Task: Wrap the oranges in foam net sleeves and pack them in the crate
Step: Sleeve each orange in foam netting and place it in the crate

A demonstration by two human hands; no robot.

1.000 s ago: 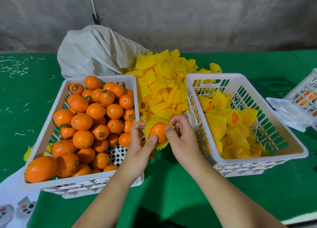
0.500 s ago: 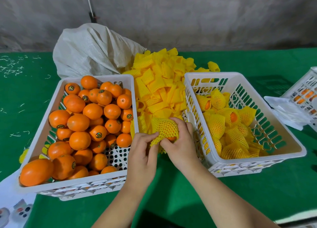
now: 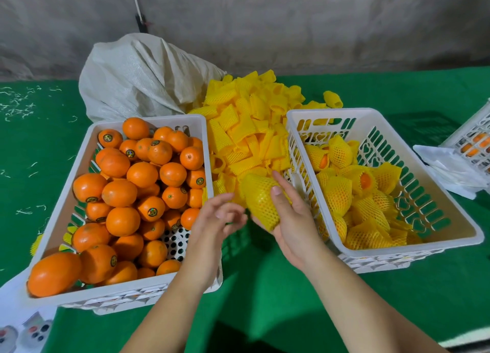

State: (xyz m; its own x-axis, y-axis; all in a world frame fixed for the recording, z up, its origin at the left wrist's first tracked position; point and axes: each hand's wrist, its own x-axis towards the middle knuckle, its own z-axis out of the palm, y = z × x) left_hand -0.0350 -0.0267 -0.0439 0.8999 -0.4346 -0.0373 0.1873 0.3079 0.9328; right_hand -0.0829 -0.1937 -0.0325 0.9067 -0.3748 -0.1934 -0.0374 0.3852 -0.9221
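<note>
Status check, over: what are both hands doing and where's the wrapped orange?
Right hand grips sleeved orange beside packing crate. Left hand open, empty. Nothing blocking the crate.

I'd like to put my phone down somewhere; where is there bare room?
Bare green cloth lies left of the orange crate, and near you between both crates. Between crates further back, the sleeve pile crowds it; the right crate is half full.

No text can be read: the small round stickers (image 3: 152,211) on the loose oranges (image 3: 122,221) are too small to make out
</note>
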